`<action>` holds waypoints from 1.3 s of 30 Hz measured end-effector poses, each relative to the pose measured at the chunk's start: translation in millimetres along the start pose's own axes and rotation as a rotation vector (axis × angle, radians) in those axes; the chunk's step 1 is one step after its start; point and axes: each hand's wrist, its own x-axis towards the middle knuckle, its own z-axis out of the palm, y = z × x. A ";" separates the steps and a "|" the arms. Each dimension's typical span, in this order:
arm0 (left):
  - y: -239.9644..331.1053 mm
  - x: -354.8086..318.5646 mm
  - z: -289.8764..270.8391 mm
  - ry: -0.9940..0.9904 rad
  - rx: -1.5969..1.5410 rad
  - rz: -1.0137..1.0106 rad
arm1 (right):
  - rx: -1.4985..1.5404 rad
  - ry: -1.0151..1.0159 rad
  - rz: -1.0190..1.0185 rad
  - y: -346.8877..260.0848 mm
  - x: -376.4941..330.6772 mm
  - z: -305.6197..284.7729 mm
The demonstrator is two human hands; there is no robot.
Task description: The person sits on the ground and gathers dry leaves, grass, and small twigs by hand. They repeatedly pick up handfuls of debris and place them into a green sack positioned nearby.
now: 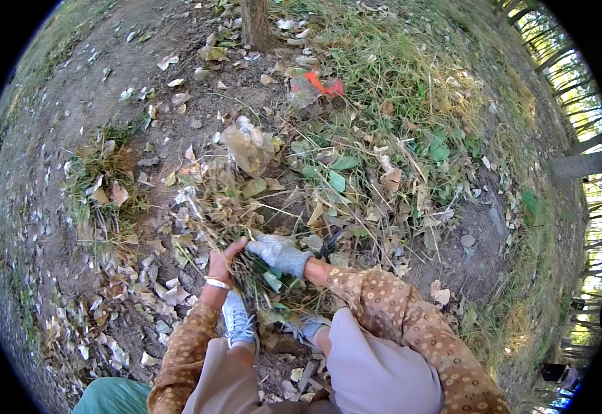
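My left hand (224,265), bare and with a white bracelet at its wrist, is closed on a bundle of dry grass and leaves (215,210). The thumb points right, and the other fingers are largely hidden by the stalks. Close against it, my right hand (279,254) wears a grey knitted glove and has its fingers curled over the same bundle. Loose green and brown stems (270,281) hang below both hands, above my light blue shoes. A small dark object (331,243) shows just right of the glove; its kind is unclear.
A tree trunk (254,26) stands ahead. Crumpled clear plastic (249,148) and a red plastic scrap (325,85) lie among the litter. Cut grass (411,96) spreads to the right; a smaller clump (108,183) sits left. Beside my left leg is a green-clad shape (111,397).
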 end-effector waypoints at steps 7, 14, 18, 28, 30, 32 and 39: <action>14.3 45.9 -9.4 0.247 0.234 0.194 | -0.066 -0.042 0.065 -36.9 6.3 -26.9; 41.8 95.0 -84.1 0.514 0.643 0.219 | -0.238 0.216 -0.079 84.6 -25.4 -73.8; 112.0 53.3 -73.0 0.322 0.541 0.458 | -0.127 0.295 0.471 126.8 -39.9 -91.6; 70.9 46.1 -102.0 0.639 1.639 0.124 | -0.092 0.179 0.315 66.2 -52.2 -80.7; 66.5 39.4 -77.5 0.596 1.556 0.123 | -0.256 0.054 0.293 51.0 -67.6 -85.4; 67.6 42.3 -88.1 0.583 1.535 0.121 | -0.476 -0.165 0.308 19.3 -86.3 -92.0; 68.5 47.1 -98.4 0.572 1.508 0.091 | -0.966 -0.086 -0.189 38.3 -122.1 11.5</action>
